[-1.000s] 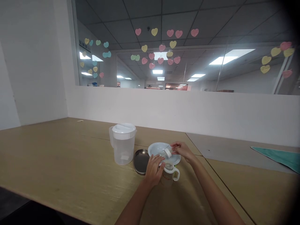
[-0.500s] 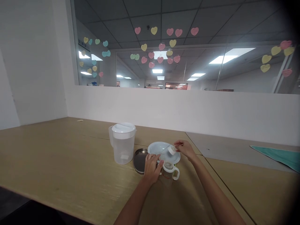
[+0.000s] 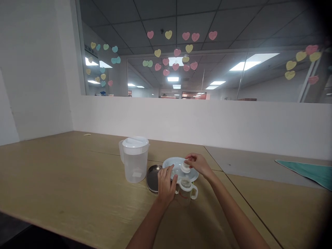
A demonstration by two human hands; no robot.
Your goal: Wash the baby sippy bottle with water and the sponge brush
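In my right hand is the white bottle top, pinched by its upper part and held over the white oval dish. Nearer to me stands a clear baby bottle, upright, with white handles and its threaded mouth uncovered. My left hand is just left of the bottle, fingers stretched out and thumb apart. It is close to the bottle's left handle; whether they touch I cannot tell. Part of a dark metal tray shows behind my left hand.
A translucent pitcher with a white lid stands left of the tray. On the right, a green cloth lies on the grey table section. A white wall with a window above it runs along the back of the table.
My right hand has brought the bottle top left, and it hangs more upright above the bottle's far side. My left hand has opened and pulled slightly away from the bottle.
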